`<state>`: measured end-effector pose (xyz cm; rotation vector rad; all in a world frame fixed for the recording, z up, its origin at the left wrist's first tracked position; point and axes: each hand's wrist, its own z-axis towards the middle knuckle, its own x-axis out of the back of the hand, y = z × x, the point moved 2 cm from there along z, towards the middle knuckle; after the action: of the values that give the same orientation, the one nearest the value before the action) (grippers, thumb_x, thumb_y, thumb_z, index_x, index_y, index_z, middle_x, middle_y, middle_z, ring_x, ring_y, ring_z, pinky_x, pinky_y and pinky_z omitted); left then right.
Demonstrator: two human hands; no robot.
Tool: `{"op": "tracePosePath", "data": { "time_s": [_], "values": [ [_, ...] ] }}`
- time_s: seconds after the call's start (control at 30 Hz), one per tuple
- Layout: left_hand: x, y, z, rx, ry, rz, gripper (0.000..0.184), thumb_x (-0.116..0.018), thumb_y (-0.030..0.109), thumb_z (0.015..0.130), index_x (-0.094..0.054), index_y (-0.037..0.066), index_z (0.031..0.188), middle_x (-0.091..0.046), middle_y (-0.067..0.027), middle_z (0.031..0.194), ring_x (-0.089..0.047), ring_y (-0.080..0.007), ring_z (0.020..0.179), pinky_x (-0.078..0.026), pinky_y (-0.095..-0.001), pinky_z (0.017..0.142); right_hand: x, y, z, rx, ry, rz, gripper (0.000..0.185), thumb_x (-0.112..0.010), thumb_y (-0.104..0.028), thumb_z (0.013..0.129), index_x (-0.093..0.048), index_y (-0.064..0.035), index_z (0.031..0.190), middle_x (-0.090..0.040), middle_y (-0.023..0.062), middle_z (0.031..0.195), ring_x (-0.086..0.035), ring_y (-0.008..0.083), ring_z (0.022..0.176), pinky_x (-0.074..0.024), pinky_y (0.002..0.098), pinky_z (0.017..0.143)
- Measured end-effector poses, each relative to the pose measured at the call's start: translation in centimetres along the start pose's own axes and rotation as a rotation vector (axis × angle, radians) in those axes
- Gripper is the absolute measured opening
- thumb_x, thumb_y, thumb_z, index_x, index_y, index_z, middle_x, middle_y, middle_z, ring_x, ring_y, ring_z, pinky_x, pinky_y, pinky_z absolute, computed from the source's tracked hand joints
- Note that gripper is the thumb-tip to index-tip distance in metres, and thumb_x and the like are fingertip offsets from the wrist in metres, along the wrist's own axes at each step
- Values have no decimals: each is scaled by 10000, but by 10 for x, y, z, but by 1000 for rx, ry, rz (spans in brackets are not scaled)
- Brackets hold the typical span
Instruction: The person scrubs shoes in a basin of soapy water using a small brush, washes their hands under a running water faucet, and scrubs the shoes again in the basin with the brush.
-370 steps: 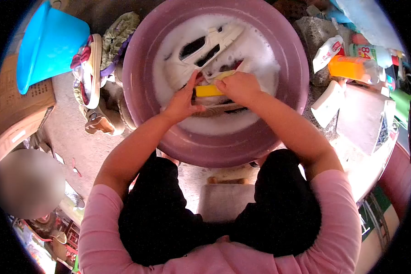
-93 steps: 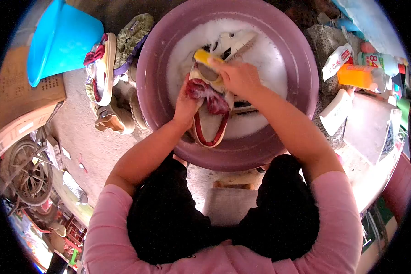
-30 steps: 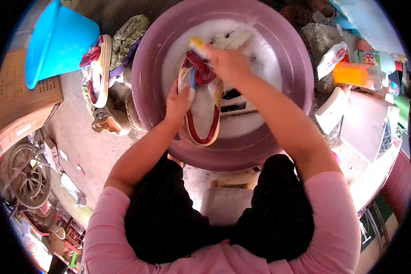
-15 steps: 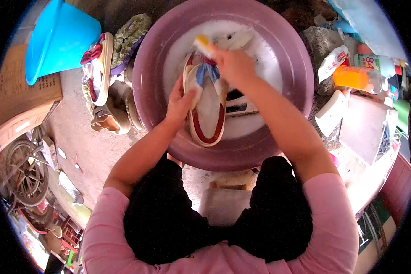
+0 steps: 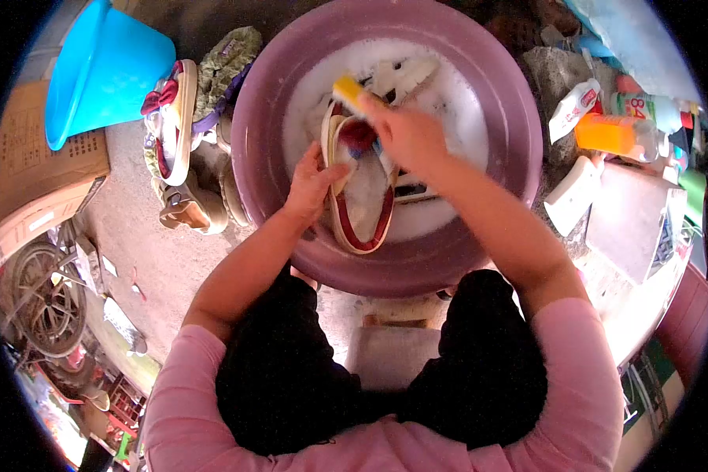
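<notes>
A white shoe with dark red trim [image 5: 365, 208] is tilted over the big pinkish-purple basin [image 5: 263, 134], its heel toward me. My left hand [image 5: 315, 181] grips the left side of this shoe, thumb over its edge. A yellow brush [image 5: 349, 89] is in my right hand [image 5: 407, 138], above the toe part of the shoe, whose front the hand partly covers. White suds [image 5: 456, 102] fill the basin, and a white shoe with black openings [image 5: 405, 77] lies in them behind the hands.
On the left are a blue bucket [image 5: 106, 75], a shoe with a red bow [image 5: 179, 126], brown shoes [image 5: 193, 206], a cardboard box [image 5: 43, 181] and a bicycle wheel [image 5: 49, 299]. To the right stand an orange bottle [image 5: 606, 135] and a white bottle [image 5: 574, 110]. A low stool [image 5: 393, 354] is between my knees.
Over the last second the brush has moved slightly down and right over the shoe's front. Earlier, both hands were lower in the suds; since then the red-trimmed shoe has come up in my left hand.
</notes>
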<state>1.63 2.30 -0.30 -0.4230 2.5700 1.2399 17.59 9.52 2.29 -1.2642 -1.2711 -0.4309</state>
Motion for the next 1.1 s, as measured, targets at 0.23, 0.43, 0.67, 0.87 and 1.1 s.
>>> {"op": "tracePosePath", "data": {
  "time_s": [0.23,0.43,0.67,0.87,1.1],
  "values": [
    [1,-7,-4,24,3,-27,611,-505,-106,705,-330,48,1269,-499,-91,1132,-516,-213,1029,-437,-324,870,-18,-16,-58,122,8,165,385,-448,-276,852,-453,-277,1237,-592,136,690,-580,310,581,-466,425,504],
    [-1,0,-6,38,17,-83,595,-495,-110,706,-328,38,1257,-495,-99,1129,-508,-218,1022,-428,-321,867,-13,9,-11,-28,49,68,381,-472,-252,841,-475,-278,1221,-582,131,662,-578,308,573,-460,419,506],
    [-2,-6,-6,42,-11,-37,609,-502,-108,702,-319,42,1263,-480,-96,1155,-505,-212,1025,-422,-313,876,-15,-10,-59,23,-64,97,439,-523,-217,823,-447,-324,1242,-560,115,632,-565,308,568,-448,409,507],
    [2,-6,-5,39,-7,-69,639,-496,-100,698,-303,46,1290,-478,-98,1169,-497,-216,1049,-412,-326,898,-17,17,-20,-67,11,78,389,-497,-229,852,-467,-317,1229,-571,131,655,-558,332,584,-447,403,528],
    [-2,8,-9,-93,-21,-123,715,-472,-132,673,-276,43,1338,-439,-99,1232,-454,-211,1104,-371,-298,929,6,-6,-69,-159,-144,329,368,-482,-259,863,-473,-289,1230,-595,126,706,-582,329,627,-469,389,563]
  ]
}}
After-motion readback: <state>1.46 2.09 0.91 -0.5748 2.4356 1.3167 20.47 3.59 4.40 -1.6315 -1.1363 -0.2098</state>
